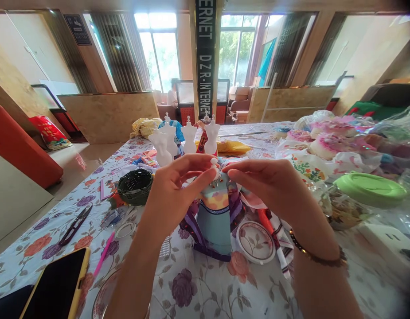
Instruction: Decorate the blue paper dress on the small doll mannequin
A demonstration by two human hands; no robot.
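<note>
A small white mannequin in a blue-green dress point(213, 228) with a yellow-orange band and purple trim stands upright in front of me. My left hand point(176, 188) is closed about its neck, thumb and forefinger at the white neck knob point(214, 163). Tiny coloured beads point(218, 180) hang at the neckline. At the other shoulder, the fingertips of my right hand point(269, 179) are pinched together; anything between them is too small to make out. Dark purple patterned sleeves point(236, 206) spread at the dress's sides. Several bare white mannequins point(189, 137) stand behind.
On the flowered tablecloth point(178, 305) lie thread snips point(75, 225), a phone point(55, 288), a pink pen-like stick point(104, 253) and a roll of clear tape point(255, 242). A dark woven basket point(134, 188) sits left; a green lid point(369, 186) and plastic-wrapped pink items point(334, 133) are right.
</note>
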